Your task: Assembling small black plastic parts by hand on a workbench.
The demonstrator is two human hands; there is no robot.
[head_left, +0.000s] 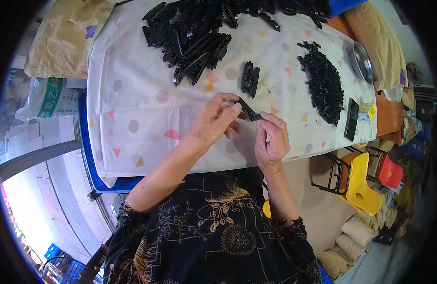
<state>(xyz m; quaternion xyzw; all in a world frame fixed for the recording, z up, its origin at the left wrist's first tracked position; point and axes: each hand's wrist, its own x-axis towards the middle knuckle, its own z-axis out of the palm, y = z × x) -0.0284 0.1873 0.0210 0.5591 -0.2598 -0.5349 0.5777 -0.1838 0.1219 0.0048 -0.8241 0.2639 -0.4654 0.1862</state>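
Between my two hands is a long, narrow black plastic part (248,110), held above the table near its front edge. My left hand (219,116) grips its upper left end between thumb and fingers. At its lower right end, my right hand (271,137) pinches with thumb and forefinger; whether a small piece is in that pinch I cannot make out. Just beyond my hands, a pair of similar black parts (249,79) lies side by side. A large heap of long black parts (194,40) covers the far side. To the right spreads a pile of tiny black pieces (322,83).
The table wears a patterned white cloth (138,94). At its right stand a metal bowl (362,62), a dark flat object (352,119) and a small yellow box (367,111). Brown paper sacks (67,38) flank the far corners. A yellow chair (362,184) sits at lower right.
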